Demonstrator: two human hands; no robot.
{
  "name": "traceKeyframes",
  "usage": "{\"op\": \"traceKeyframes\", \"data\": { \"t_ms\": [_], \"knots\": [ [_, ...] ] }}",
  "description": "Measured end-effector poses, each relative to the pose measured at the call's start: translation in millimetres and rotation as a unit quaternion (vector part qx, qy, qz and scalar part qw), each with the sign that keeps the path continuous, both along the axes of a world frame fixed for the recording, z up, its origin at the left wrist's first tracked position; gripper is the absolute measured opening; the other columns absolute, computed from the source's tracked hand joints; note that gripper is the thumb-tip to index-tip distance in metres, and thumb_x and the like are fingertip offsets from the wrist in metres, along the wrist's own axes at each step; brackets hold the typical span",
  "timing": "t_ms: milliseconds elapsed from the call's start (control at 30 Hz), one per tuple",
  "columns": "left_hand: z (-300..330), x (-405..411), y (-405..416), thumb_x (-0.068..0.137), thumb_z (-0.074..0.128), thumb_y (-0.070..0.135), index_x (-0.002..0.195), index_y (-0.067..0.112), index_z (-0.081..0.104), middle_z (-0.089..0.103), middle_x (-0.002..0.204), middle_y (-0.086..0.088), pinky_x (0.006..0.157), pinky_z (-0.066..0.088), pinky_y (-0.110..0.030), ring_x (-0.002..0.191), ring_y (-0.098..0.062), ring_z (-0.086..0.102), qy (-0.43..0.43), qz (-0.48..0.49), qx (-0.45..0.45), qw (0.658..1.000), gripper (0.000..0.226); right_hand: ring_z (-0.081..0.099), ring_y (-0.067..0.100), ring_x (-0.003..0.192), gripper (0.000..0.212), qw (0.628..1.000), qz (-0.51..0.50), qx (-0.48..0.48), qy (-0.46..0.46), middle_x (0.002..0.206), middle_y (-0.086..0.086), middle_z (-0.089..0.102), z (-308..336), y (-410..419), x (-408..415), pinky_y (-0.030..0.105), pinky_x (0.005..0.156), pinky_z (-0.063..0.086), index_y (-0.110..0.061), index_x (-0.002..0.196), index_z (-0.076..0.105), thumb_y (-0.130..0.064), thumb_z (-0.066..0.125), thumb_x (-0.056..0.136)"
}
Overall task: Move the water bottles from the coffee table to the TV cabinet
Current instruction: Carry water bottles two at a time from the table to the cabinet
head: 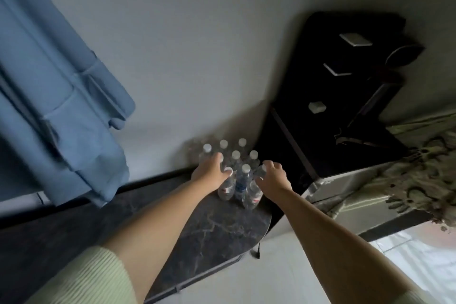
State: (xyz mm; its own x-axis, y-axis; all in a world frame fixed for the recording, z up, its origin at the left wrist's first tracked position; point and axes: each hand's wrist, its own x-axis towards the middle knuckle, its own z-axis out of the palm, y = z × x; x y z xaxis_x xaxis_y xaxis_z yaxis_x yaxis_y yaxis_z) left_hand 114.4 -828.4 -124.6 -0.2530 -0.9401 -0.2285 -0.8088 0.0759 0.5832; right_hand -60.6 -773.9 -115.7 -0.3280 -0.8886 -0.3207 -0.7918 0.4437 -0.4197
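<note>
Bottles [235,170] of water (white caps, clear bodies) stand clustered upright on the dark marbled cabinet top [209,227], between and just beyond both hands. Left hand [212,171] grips a capped bottle [226,186]; right hand [272,176] curls round another bottle [254,191], arms outstretched.

No text can be read — the bottle labels [240,186] are too blurred.

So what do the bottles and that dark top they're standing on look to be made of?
Water bottles: clear thin plastic, glossy, since you see through them; white caps and printed labels. Dark top: polished marble or marble-look slab, judging by pale veins and a soft sheen; real stone or laminate, cannot tell.
</note>
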Motion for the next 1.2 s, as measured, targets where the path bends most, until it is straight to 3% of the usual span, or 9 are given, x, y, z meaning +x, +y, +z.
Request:
{"op": "traceKeyframes", "data": {
  "t_ms": [100,233,667,867,1200],
  "knots": [
    [22,15,-3,0.089,0.057,0.043,0.138,0.019,0.038,0.047,0.139,-0.006,0.093,0.045,-0.042,0.120,-0.028,0.050,-0.065,-0.036,-0.053,0.996,0.057,0.033,0.029,0.136,0.055,0.992,0.069,0.010,0.104,0.148,0.008,0.031,26,-9,18,0.049,0.111,0.030,-0.021,0.144,0.032,-0.023,0.050,0.092],
    [41,44,2,0.091,0.053,0.041,0.133,0.020,0.042,0.051,0.132,-0.009,0.089,0.044,-0.040,0.117,-0.030,0.051,-0.121,-0.089,-0.112,0.982,0.048,0.031,0.029,0.137,0.051,0.974,0.128,0.043,0.184,0.149,0.009,0.029,47,-15,46,0.053,0.112,0.026,-0.020,0.141,0.036,-0.021,0.050,0.092],
    [93,165,11,0.095,0.047,0.041,0.131,0.013,0.039,0.049,0.126,-0.012,0.087,0.043,-0.043,0.115,-0.032,0.048,-0.221,-0.034,-0.141,0.965,0.046,0.041,0.029,0.130,0.042,0.952,0.231,-0.025,0.200,0.139,0.010,0.039,90,-32,156,0.047,0.106,0.034,-0.019,0.136,0.041,-0.018,0.046,0.094],
    [93,179,28,0.093,0.049,0.042,0.131,0.015,0.040,0.050,0.126,-0.010,0.087,0.042,-0.042,0.116,-0.030,0.048,-0.216,0.024,-0.137,0.966,0.047,0.044,0.030,0.127,0.045,0.926,0.320,-0.029,0.197,0.140,0.011,0.040,99,-39,178,0.045,0.102,0.042,-0.014,0.139,0.039,-0.019,0.047,0.095],
    [84,200,101,0.093,0.050,0.037,0.128,0.012,0.043,0.050,0.124,-0.011,0.092,0.045,-0.043,0.116,-0.031,0.049,-0.196,0.255,-0.058,0.945,0.044,0.044,0.028,0.126,0.047,0.843,0.500,-0.058,0.189,0.137,0.009,0.041,84,-34,219,0.042,0.100,0.041,-0.015,0.139,0.039,-0.019,0.050,0.093]
  ]
}}
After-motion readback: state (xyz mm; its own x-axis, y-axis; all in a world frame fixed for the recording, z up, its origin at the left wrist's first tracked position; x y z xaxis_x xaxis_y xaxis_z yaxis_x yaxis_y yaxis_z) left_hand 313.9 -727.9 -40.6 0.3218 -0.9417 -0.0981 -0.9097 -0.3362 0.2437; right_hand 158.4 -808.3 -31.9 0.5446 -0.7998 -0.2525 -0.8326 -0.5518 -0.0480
